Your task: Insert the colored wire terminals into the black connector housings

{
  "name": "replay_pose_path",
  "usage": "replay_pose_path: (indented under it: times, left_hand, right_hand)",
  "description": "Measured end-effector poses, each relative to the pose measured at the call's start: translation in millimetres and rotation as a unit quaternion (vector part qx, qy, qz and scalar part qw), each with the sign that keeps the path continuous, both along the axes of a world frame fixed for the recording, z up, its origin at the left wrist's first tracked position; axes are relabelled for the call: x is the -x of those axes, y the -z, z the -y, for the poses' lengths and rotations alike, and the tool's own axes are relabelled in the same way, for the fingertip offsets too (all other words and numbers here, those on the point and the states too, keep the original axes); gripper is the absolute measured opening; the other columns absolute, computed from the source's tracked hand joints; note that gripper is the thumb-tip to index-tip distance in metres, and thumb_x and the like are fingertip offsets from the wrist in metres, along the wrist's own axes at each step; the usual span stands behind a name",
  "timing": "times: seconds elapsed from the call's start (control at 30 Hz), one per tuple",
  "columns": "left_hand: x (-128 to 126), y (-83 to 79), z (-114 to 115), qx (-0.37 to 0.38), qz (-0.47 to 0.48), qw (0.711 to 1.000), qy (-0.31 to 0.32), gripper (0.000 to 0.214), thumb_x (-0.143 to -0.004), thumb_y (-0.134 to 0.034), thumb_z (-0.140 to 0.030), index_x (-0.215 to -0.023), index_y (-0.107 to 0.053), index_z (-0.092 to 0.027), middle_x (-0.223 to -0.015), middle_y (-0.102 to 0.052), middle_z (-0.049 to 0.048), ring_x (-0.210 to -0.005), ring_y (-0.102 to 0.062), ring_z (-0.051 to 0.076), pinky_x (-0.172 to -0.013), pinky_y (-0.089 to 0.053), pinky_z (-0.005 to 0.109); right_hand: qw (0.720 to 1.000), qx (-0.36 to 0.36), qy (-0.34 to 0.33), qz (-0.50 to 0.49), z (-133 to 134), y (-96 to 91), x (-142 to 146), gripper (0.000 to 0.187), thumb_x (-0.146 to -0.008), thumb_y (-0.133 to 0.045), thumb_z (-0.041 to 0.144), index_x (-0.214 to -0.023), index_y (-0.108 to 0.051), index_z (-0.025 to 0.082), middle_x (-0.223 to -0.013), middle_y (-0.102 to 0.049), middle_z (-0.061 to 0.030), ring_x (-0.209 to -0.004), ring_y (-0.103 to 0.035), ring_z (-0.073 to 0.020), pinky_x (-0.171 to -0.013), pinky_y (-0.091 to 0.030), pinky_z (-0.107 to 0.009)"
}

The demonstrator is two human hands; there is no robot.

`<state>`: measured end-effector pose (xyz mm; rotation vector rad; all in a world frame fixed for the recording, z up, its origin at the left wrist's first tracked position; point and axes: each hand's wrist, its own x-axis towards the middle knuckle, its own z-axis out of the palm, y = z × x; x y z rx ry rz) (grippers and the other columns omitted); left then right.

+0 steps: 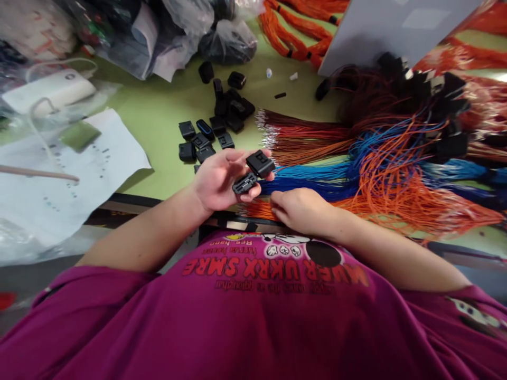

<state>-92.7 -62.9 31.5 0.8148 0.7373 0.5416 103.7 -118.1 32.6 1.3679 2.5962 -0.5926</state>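
My left hand (pixel 222 179) is turned palm up and holds two black plastic pieces. One is an oval connector (pixel 244 183) with rows of slots in its face, and the other is a boxy black housing (pixel 260 163) near the fingertips. Close by on the right, my right hand (pixel 303 210) rests with curled fingers at the orange wires (pixel 261 209) by the table's front edge. Its fingertips are pressed together, and whatever they pinch is hidden. Just beyond lie dark blue wires (pixel 309 188) and light blue wires (pixel 312 170).
Several black housings (pixel 202 141) lie loose on the green table (pixel 158 116). Brown and red wires (pixel 309 129) with metal ends lie behind the blue ones. A printed sheet (pixel 119 153) and a white device (pixel 51 92) are at left; a grey panel (pixel 380 31) stands at the back.
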Motion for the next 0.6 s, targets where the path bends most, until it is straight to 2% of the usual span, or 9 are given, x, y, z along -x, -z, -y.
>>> replay_pose_path:
  times: [0.07, 0.13, 0.23, 0.33, 0.43, 0.5, 0.6]
  left_hand:
    - [1.3, 2.9, 7.3, -0.016, 0.014, 0.999, -0.024, 0.044, -0.078, -0.056, -0.048, -0.113, -0.06, -0.021, -0.078, -0.066, 0.0061, -0.048, -0.054, 0.011, -0.043, -0.036, 0.023]
    - [3.4, 5.8, 14.3, -0.038, 0.013, 0.998, -0.048, 0.044, -0.074, -0.066, -0.04, -0.114, -0.059, -0.022, -0.075, -0.066, 0.0035, -0.049, -0.054, 0.009, -0.046, -0.039, 0.022]
    - [8.2, 9.2, 23.7, -0.039, 0.008, 0.998, -0.046, 0.057, -0.07, -0.074, -0.035, -0.121, -0.053, -0.023, -0.078, -0.067, 0.0024, -0.049, -0.055, 0.009, -0.047, -0.04, 0.021]
    - [12.2, 12.1, 32.5, -0.036, 0.02, 0.999, -0.029, 0.052, -0.069, -0.076, -0.037, -0.113, -0.051, -0.023, -0.08, -0.067, 0.0026, -0.047, -0.055, 0.009, -0.044, -0.039, 0.021]
    - [12.6, 16.6, 40.7, -0.036, 0.041, 0.998, -0.019, 0.041, -0.071, -0.075, -0.035, -0.101, -0.05, -0.023, -0.084, -0.067, 0.0025, -0.049, -0.057, 0.009, -0.044, -0.039, 0.02]
    - [11.3, 21.1, 45.3, -0.037, 0.06, 0.997, -0.016, 0.042, -0.073, -0.074, -0.034, -0.107, -0.052, -0.024, -0.085, -0.066, 0.0016, -0.05, -0.057, 0.009, -0.047, -0.041, 0.02]
    - [9.5, 29.0, 50.4, -0.045, 0.091, 0.995, -0.012, 0.047, -0.079, -0.069, -0.035, -0.121, -0.05, -0.025, -0.083, -0.063, 0.0005, -0.052, -0.057, 0.008, -0.051, -0.044, 0.021]
  right_hand:
    - [1.0, -0.003, -0.009, 0.014, 0.0, -4.7, -2.6, 0.022, -0.09, -0.039, 0.025, -0.09, -0.06, 0.02, -0.072, -0.068, -0.0059, -0.057, -0.057, -0.0166, -0.052, -0.022, -0.028]
    - [0.999, -0.005, -0.009, 0.034, 1.6, -11.4, -9.7, 0.022, -0.089, -0.04, 0.024, -0.09, -0.062, 0.022, -0.07, -0.068, -0.0055, -0.054, -0.054, -0.0163, -0.051, -0.02, -0.029]
    - [0.998, -0.03, 0.018, 0.05, 4.3, -23.9, -24.6, 0.02, -0.085, -0.043, 0.02, -0.087, -0.063, 0.021, -0.07, -0.068, -0.0064, -0.053, -0.052, -0.0162, -0.052, -0.022, -0.029]
    - [0.998, -0.009, 0.033, -0.058, 5.2, -35.9, -33.8, 0.018, -0.083, -0.045, 0.018, -0.082, -0.063, 0.021, -0.076, -0.068, -0.0043, -0.061, -0.056, -0.0155, -0.057, -0.03, -0.028]
    - [0.973, 0.098, 0.034, -0.208, 5.9, -41.0, -27.4, 0.017, -0.082, -0.049, 0.018, -0.087, -0.065, 0.021, -0.072, -0.066, 0.0018, -0.061, -0.054, -0.0112, -0.059, -0.036, -0.024]
    - [0.954, 0.153, 0.02, -0.256, 7.7, -38.7, -16.8, 0.019, -0.081, -0.052, 0.018, -0.094, -0.066, 0.02, -0.071, -0.066, 0.0037, -0.058, -0.053, -0.0089, -0.058, -0.036, -0.021]
    - [0.939, 0.162, 0.014, -0.304, 11.3, -29.2, -3.9, 0.021, -0.083, -0.052, 0.018, -0.095, -0.069, 0.019, -0.08, -0.069, 0.0022, -0.066, -0.057, -0.0083, -0.064, -0.04, -0.021]
